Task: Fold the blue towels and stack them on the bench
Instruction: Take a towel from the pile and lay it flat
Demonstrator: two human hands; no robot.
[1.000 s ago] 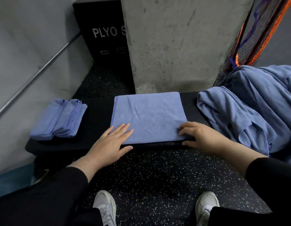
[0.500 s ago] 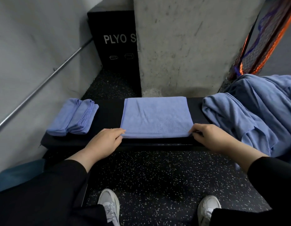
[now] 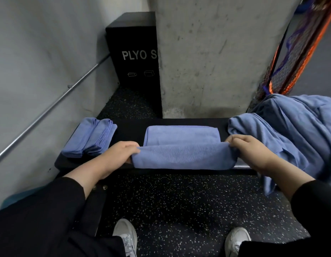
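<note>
Towel (image 3: 183,156): soft, light and floppy; we hold its near corners.
Left hand (image 3: 118,154): pinches the left corner.
Right hand (image 3: 250,154): pinches the right corner.

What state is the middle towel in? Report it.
Mid-fold. The left hand and right hand pinch the middle towel at its near corners, lifting that edge over the flat half.

I see a black bench (image 3: 129,129) on speckled floor (image 3: 179,204). On it: a stack of folded blue towels (image 3: 89,139) at left, one half-folded blue towel (image 3: 182,145) at centre, a heap of unfolded towels (image 3: 283,130) at right, spilling over the front edge.
</note>
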